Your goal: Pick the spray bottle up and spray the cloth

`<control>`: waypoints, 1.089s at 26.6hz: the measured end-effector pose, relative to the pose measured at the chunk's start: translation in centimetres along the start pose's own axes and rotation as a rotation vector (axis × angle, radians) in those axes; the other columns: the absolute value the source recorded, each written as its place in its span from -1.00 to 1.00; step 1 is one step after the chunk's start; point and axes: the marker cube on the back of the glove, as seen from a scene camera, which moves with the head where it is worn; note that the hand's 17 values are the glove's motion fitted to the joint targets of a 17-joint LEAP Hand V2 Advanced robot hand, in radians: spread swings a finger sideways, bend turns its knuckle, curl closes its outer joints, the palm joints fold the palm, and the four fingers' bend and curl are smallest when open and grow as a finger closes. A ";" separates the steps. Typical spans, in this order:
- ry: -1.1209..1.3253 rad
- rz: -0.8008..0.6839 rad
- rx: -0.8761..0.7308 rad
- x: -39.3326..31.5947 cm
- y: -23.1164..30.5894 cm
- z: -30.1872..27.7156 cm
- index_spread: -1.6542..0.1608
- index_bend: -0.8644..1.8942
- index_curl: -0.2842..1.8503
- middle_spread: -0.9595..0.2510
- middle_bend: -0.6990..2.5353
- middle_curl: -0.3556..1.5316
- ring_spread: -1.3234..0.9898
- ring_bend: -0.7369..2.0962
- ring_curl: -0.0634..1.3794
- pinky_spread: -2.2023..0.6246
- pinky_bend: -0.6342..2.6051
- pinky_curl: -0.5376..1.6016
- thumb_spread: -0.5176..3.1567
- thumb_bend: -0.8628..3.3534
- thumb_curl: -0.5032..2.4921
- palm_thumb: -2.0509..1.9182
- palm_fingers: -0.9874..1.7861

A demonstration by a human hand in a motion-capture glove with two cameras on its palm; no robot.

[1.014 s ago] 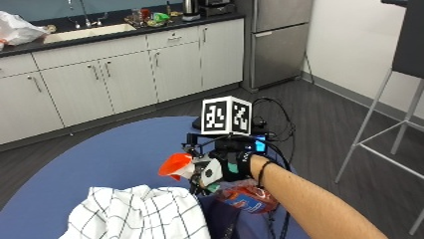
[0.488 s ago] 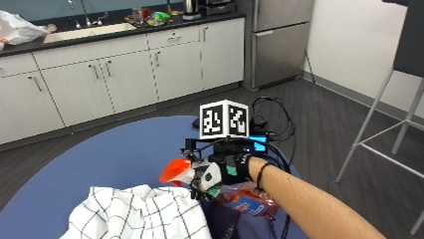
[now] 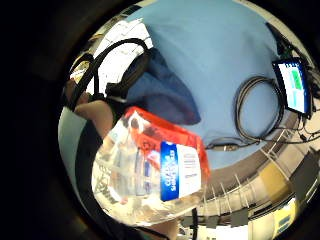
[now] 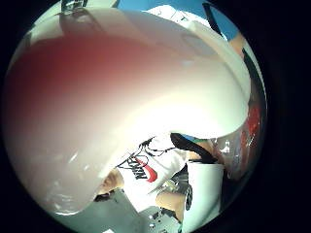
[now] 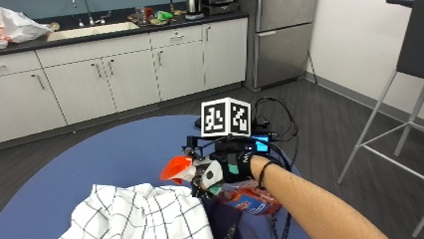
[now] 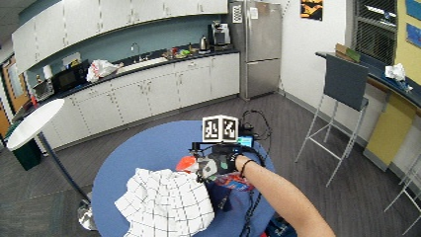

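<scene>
Outside view: the gloved right hand [image 5: 233,167] now sits lower and a bit nearer the checked cloth [image 5: 142,214] than a second ago, carrying the spray bottle [image 5: 225,186] with it. The orange nozzle [image 5: 176,168] points out over the cloth edge, so aiming looks nearly done and the trigger squeeze is what remains. Forearm reaches in level from the person's side, wrist straight, fingers curled round the bottle neck above the blue bench [image 5: 112,154].

Wide outside view: same pose, bottle lifted off the bench, nozzle just beside the cloth.

Little finger palm view: clear bottle body with blue label [image 3: 177,170] close to the palm, bench behind.

Thumb palm view: white and red sprayer head [image 4: 121,97] fills the frame.
</scene>
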 end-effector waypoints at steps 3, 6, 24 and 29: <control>-0.011 -0.022 0.032 -0.5 0.7 -0.5 0.58 -0.29 -0.45 0.42 -0.26 -0.10 0.03 -0.07 -0.31 0.57 -0.42 -0.20 -0.33 -0.60 -0.25 0.51 0.54; -0.011 -0.072 0.079 -2.2 1.4 -1.2 0.58 -0.29 -0.45 0.42 -0.26 -0.10 0.03 -0.07 -0.31 0.57 -0.42 -0.20 -0.33 -0.60 -0.25 0.50 0.54; -0.576 -0.684 0.614 -23.2 -1.2 -4.9 0.57 -0.30 -0.45 0.41 -0.26 -0.10 0.04 -0.07 -0.31 0.57 -0.42 -0.19 -0.29 -0.60 -0.25 0.49 0.53; -0.567 -0.654 0.638 -25.0 -5.7 -3.2 0.56 -0.30 -0.46 0.41 -0.26 -0.10 0.04 -0.07 -0.31 0.57 -0.42 -0.19 -0.28 -0.60 -0.26 0.49 0.53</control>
